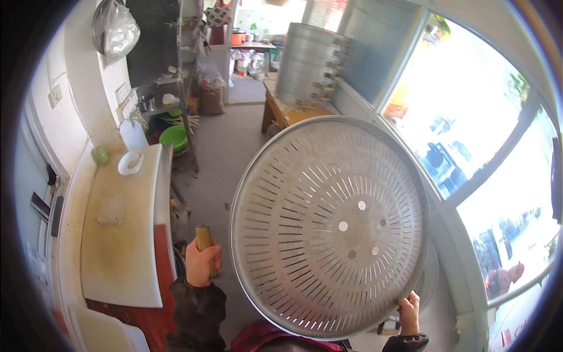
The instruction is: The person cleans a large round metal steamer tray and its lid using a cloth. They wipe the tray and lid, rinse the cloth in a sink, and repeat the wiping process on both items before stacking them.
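A large round metal steamer tray, with rings of slots and several round holes, is tilted up before me. My right hand grips its rim at the lower right. My left hand is closed around a short tan cylinder, perhaps a wooden handle; its lower end is partly hidden by my fingers. That hand is apart from the tray, off its left side. Behind the tray, a tall stack of metal steamer tiers with side handles stands on a wooden table.
Left of me, a long white board lies on a red surface, with a white bowl at its far end. Beyond are a green basin and a metal shelf rack. Windows line the right. A sack stands near the doorway.
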A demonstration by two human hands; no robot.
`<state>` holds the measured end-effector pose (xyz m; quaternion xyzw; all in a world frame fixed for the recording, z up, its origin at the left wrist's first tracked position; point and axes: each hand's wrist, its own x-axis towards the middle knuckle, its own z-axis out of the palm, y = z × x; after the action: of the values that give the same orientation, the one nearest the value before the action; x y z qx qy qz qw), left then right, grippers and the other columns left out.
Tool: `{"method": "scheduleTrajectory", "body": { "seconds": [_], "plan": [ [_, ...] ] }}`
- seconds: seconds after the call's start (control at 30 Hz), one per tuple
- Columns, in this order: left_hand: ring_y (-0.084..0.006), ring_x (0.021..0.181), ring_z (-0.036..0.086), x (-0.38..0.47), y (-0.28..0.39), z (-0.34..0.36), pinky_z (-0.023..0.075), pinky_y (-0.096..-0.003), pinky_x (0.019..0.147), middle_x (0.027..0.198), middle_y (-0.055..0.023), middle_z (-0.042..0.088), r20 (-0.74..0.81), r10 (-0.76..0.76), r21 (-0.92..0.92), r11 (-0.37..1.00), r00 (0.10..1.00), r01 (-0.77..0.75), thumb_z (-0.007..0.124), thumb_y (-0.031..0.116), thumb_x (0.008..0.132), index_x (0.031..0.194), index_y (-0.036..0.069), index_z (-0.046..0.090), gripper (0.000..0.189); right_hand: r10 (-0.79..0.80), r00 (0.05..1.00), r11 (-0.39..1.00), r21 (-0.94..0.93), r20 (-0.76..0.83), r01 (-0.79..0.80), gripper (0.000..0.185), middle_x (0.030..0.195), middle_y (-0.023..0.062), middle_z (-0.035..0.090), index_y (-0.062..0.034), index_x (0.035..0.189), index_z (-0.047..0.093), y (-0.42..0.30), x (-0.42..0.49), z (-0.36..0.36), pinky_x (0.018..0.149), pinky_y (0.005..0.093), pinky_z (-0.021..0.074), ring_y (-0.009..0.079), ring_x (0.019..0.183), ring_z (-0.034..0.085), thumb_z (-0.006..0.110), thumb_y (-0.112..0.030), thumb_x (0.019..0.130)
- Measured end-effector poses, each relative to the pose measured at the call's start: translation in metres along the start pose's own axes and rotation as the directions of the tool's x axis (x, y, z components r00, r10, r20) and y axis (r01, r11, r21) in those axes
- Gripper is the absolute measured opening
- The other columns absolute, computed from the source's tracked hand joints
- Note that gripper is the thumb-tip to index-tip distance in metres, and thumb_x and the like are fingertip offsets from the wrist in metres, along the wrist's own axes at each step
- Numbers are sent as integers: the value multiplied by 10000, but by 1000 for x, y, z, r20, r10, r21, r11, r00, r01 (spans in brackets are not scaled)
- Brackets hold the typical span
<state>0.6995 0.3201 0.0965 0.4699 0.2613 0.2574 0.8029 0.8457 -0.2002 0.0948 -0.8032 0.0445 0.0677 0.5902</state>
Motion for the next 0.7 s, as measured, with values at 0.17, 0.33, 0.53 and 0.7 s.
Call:
{"method": "scheduleTrajectory", "body": {
  "seconds": [0.17,0.33,0.53,0.7],
  "plan": [
    [-147,396,454,99,30,-45,368,-275,383,545,-43,485,-142,137,135,984,980,-117,600,56,791,799,30,505,99,-78,988,996,64,131,70,211,705,3,575,25,888,607,-41,122,132,477,224,420,81,540,510,490,-38,724],
    [-158,395,457,192,97,-59,363,-279,383,539,-57,490,-310,262,174,961,914,-217,608,67,770,774,25,506,110,-125,943,992,30,309,122,159,612,-38,496,-1,818,607,-120,246,269,447,211,312,51,495,416,493,-53,720],
    [-164,377,440,317,141,-86,357,-284,373,522,-58,473,-428,300,143,954,852,-264,598,86,767,731,20,494,128,-149,889,988,34,434,149,230,674,-13,557,29,906,626,-182,369,414,488,224,374,62,557,467,529,-81,729],
    [-150,372,432,453,161,-110,351,-282,361,511,-51,450,-360,332,23,937,872,-347,592,113,773,735,23,486,144,-234,897,968,2,374,251,234,676,28,581,41,909,644,-208,456,500,512,265,413,101,591,528,546,-76,732]
  ]
}}
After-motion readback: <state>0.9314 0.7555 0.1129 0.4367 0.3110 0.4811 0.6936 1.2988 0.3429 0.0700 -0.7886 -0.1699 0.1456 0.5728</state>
